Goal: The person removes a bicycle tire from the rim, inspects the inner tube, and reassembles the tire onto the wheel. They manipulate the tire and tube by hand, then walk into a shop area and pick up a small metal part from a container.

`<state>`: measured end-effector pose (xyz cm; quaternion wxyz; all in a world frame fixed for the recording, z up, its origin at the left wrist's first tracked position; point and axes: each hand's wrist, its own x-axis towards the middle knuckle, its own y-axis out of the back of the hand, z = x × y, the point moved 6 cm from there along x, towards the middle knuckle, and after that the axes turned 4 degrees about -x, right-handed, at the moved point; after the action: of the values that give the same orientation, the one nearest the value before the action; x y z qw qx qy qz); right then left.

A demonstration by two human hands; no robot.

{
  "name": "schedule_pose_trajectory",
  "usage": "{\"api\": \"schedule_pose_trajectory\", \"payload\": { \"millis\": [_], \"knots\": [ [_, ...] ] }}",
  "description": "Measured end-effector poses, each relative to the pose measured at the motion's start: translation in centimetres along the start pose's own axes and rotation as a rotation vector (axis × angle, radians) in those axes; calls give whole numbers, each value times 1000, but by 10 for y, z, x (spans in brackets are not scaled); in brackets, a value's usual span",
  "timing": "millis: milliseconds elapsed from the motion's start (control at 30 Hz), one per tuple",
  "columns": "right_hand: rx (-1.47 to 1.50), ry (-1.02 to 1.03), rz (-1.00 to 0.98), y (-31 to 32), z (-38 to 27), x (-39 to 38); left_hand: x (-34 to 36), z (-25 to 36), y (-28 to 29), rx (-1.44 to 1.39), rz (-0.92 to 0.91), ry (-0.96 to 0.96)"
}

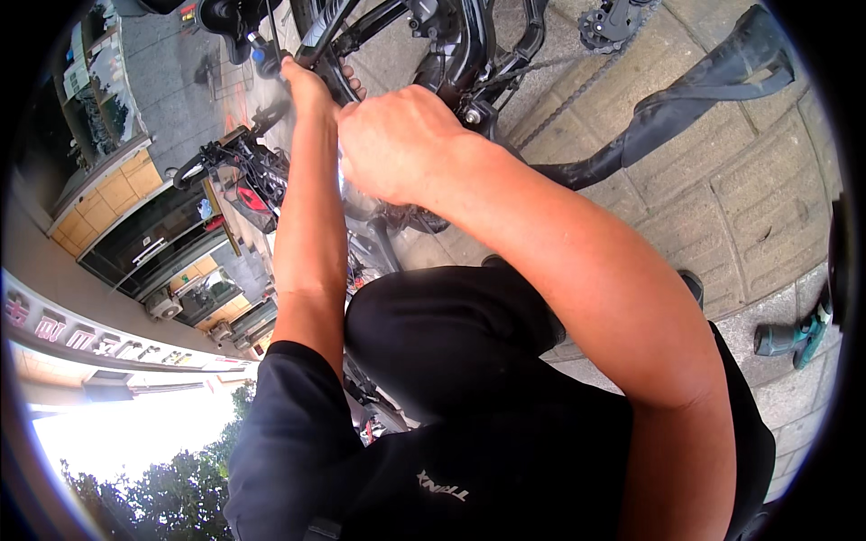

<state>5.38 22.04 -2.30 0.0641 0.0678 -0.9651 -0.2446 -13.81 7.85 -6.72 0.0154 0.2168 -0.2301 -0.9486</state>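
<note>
A black bike (478, 54) fills the upper middle, with its rear derailleur (604, 27) and hanging chain (555, 117) to the right. My left hand (307, 86) is wrapped round a black tube of the bike, fingertips showing on its far side, thumb beside a small blue-ended part (260, 56). My right hand (397, 144) is closed just below and right of it, against the bike; its fingertips and whatever they grip are hidden.
A long black wrapped, tube-like piece (677, 104) lies across the paving (731, 207) at right. A teal power tool (807, 334) lies at far right. Another bike (239, 171) and shopfronts appear at left. My bent black-clad leg (424, 325) is below my hands.
</note>
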Motion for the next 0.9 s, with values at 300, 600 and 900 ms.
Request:
{"api": "schedule_pose_trajectory", "payload": {
  "millis": [300, 600, 900],
  "knots": [
    [62, -8, 49, 5, -6, -1, 37, -50, 51, -56, -240, -114],
    [64, 8, 96, 3, 4, -2, -3, -11, 8, 168, -77, -176],
    [48, -37, 58, 8, 1, -3, -16, -2, 3, 431, 9, -229]
  ]
}}
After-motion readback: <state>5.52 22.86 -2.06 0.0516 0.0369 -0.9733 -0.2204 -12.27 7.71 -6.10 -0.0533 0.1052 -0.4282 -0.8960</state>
